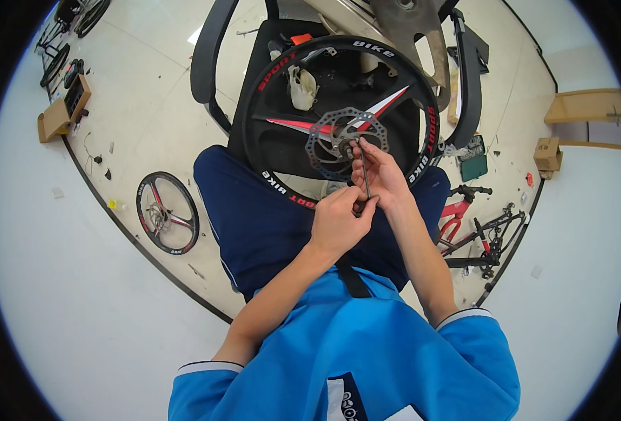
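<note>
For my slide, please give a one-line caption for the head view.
Both hands, left and right, hold a thin metal tool at the brake disc of a black bicycle wheel.

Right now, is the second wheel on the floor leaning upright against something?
No. The spare wheel lies flat on the floor to the person's left, apart from the wheel resting across the lap.

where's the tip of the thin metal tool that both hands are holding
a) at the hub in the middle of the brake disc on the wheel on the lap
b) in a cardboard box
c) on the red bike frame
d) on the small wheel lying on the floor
a: the left hand and right hand hold the thin metal tool, whose upper end sits at the hub beside the brake disc of the black wheel on the lap.
</note>
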The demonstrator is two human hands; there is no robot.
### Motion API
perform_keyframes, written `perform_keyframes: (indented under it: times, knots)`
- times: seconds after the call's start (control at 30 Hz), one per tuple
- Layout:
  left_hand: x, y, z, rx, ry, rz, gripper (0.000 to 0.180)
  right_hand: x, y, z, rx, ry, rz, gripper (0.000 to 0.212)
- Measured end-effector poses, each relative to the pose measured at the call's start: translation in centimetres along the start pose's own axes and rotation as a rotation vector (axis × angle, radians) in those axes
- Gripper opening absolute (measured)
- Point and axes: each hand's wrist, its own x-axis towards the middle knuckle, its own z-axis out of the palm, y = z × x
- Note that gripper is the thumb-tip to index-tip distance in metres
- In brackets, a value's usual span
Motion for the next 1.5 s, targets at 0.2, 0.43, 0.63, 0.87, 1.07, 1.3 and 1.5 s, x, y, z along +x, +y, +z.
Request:
perform_keyframes:
  times: [0.2, 0.43, 0.63, 0.87, 1.07, 1.3, 1.5]
  knots:
    - [0.5, 0.3, -0.3, -0.036, 0.000, -0.036, 0.021, 0.0, -0.2, 0.6, -0.059, 0.070, 0.002, 0.023]
    - [1.2, 1.6, -0.4, -0.219, -0.031, -0.230, 0.023, -0.2, -0.4, 1.2, -0.212, 0.185, 0.025, 0.026]
    - [1.6, 2.0, -0.1, -0.344, -0.055, -0.365, 0.024, -0.1, -0.5, 1.3, -0.322, 0.240, -0.004, 0.028]
    - [1.3, 1.6, -0.2, -0.352, -0.026, -0.375, 0.023, -0.8, -0.1, 1.6, -0.458, 0.263, -0.149, 0.029]
    - [1.3, 1.1, 0.0, -0.440, -0.017, -0.418, 0.021, -3.1, 1.2, -0.7, -1.034, 0.197, -0.811, 0.030]
    - [1.6, 1.0, -0.1, -0.614, -0.045, -0.509, 0.021, -3.3, 0.7, 0.4, -1.580, 0.056, -1.313, 0.043]
    - [2.2, 1.0, -0.5, -0.767, -0.028, -0.571, 0.023, -1.8, -0.2, -0.1, -1.598, -0.052, -1.396, 0.038]
